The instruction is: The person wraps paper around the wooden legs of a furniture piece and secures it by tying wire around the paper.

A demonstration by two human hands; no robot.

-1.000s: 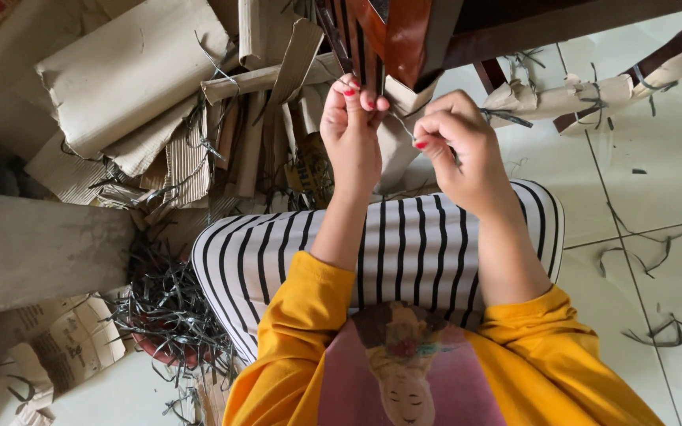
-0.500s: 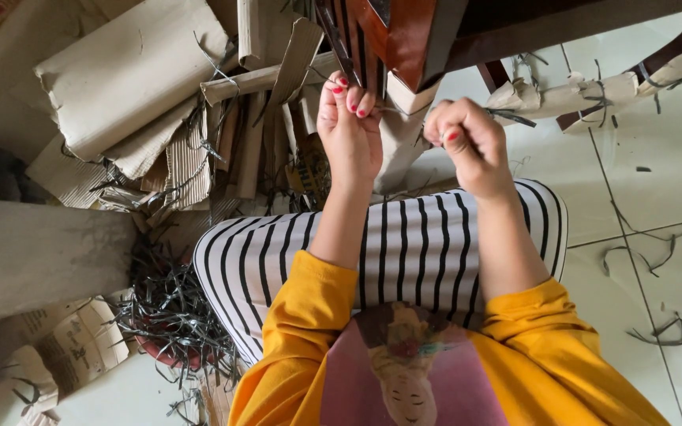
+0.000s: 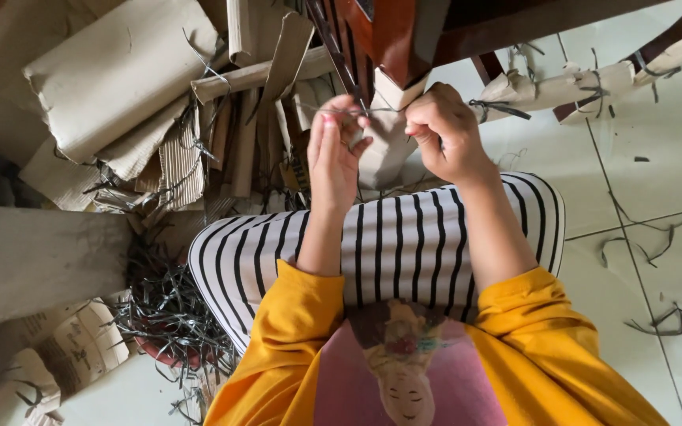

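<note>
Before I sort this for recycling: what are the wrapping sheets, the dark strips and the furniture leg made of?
Wrapping sheets: brown corrugated cardboard, matte, fluting visible at torn edges. Dark strips: probably plastic strapping, thin, flat, curling, slightly shiny. Furniture leg: apparently wood, reddish-brown, with a glossy varnish that reflects light.

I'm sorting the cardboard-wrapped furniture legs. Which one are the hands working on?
The pale wrapped leg directly between the left hand and right hand, under the glossy brown wood; the other wrapped leg lies off right, untouched.
</note>
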